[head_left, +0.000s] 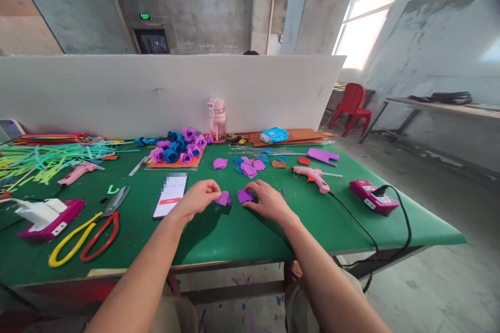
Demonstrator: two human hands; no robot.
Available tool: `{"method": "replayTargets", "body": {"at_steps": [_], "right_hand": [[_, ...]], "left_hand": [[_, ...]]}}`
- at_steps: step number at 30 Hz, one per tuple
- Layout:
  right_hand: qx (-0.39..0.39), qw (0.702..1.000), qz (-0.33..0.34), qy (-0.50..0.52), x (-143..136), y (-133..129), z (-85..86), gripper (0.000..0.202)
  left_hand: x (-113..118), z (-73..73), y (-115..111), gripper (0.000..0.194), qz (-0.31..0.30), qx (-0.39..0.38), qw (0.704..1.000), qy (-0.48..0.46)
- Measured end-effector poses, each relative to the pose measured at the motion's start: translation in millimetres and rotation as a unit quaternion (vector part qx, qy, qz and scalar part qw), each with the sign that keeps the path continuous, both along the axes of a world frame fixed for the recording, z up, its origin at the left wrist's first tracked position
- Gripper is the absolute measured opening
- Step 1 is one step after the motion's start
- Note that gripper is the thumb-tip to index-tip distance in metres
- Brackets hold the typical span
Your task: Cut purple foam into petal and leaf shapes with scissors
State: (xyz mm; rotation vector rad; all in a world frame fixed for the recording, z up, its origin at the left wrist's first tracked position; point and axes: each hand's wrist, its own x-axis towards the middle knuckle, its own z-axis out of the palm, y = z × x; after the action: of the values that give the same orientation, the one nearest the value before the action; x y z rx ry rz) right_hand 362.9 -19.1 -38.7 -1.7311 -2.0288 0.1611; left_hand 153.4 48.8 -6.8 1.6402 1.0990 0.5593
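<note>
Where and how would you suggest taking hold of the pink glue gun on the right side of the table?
I'd grip the glue gun by its handle, coming from the near right with the right hand: the handle slants toward the table's near edge, and the nozzle points left, away from that approach.

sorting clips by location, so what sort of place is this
Probably a craft workshop: purple and blue artificial flowers, a pink glue gun and scissors lie on a green table, in a room with bare concrete walls.
</note>
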Motion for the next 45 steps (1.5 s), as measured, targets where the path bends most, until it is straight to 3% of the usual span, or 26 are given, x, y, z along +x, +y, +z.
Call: {"method": "replayTargets", "body": {"at_steps": [3, 6, 11, 13, 16, 20, 22, 23, 26, 28, 30, 32, 34, 37, 40, 41, 43, 45], "right_hand": [[0.039, 0.999, 0.001, 0.019, -9.5, -3.2, 7.1, 0.019], [0.055, 0.997, 0.047, -0.013, -34.3, 0.2, 5.7, 0.027], [0.022, 0.985, 0.091, -0.143, -74.1, 2.0, -7.3, 0.03], [0.006, 0.985, 0.086, -0.151, -80.6, -13.5, -8.8, 0.028], [-0.033, 0.986, 0.074, -0.149, -81.8, -58.5, -3.0, 0.023], [-0.09, 0.983, 0.129, -0.093, -69.2, -117.0, 18.6, 0.021], [-0.132, 0.977, 0.162, -0.036, -53.1, -122.3, 29.3, 0.026], [-0.14, 0.979, 0.146, -0.017, -42.3, -117.1, 32.3, 0.029], [-0.066, 0.997, -0.033, -0.002, -4.0, -78.9, 26.1, 0.034], [-0.042, 0.986, -0.155, -0.036, 17.0, -49.9, 11.4, 0.034], [-0.061, 0.977, -0.199, -0.05, 26.1, -33.9, -4.3, 0.042], [-0.072, 0.978, -0.187, -0.052, 21.0, -39.4, -13.3, 0.046], [-0.09, 0.989, -0.112, -0.035, 5.0, -65.8, -10.6, 0.048], [-0.127, 0.99, 0.056, 0.035, -22.3, -119.0, 12.3, 0.047], [-0.21, 0.948, 0.207, 0.12, -27.7, -144.7, 37.1, 0.033], [-0.229, 0.939, 0.215, 0.137, -21.2, -142.8, 41.6, 0.03], [-0.207, 0.953, 0.166, 0.145, 4.3, -125.9, 43.6, 0.025], [-0.138, 0.981, 0.001, 0.137, 41.9, -99.2, 38.7, 0.027]], "left_hand": [[-8.6, 9.4, 8.4, 0.018, 0.077, 0.034, 0.995, -0.062], [-12.3, 10.8, 13.1, 0.019, 0.133, 0.058, 0.984, -0.108], [-10.7, 6.0, 10.6, 0.019, 0.149, 0.071, 0.977, -0.134], [-12.5, 7.2, 7.8, 0.019, 0.145, 0.073, 0.977, -0.138], [-18.4, 10.6, 4.8, 0.02, 0.142, 0.076, 0.976, -0.144], [-25.0, 12.5, 4.3, 0.023, 0.143, 0.076, 0.975, -0.151], [-25.7, 12.8, 4.0, 0.024, 0.139, 0.074, 0.976, -0.151], [-25.3, 13.3, 3.5, 0.025, 0.135, 0.074, 0.976, -0.151], [-22.2, 16.3, -0.1, 0.024, 0.123, 0.077, 0.979, -0.145], [-19.5, 19.2, -3.6, 0.022, 0.117, 0.083, 0.98, -0.139], [-17.0, 21.7, -6.9, 0.021, 0.112, 0.089, 0.981, -0.134], [-15.0, 22.9, -9.1, 0.021, 0.108, 0.093, 0.981, -0.131], [-13.7, 22.7, -10.1, 0.021, 0.104, 0.095, 0.981, -0.131], [-12.8, 20.7, -10.2, 0.021, 0.095, 0.094, 0.983, -0.128], [-11.5, 18.6, -10.7, 0.02, 0.087, 0.095, 0.984, -0.124], [-10.7, 18.0, -11.3, 0.02, 0.084, 0.096, 0.984, -0.122], [-8.2, 16.4, -13.6, 0.02, 0.073, 0.096, 0.986, -0.116], [-4.5, 14.1, -17.0, 0.019, 0.057, 0.098, 0.988, -0.103]]}}
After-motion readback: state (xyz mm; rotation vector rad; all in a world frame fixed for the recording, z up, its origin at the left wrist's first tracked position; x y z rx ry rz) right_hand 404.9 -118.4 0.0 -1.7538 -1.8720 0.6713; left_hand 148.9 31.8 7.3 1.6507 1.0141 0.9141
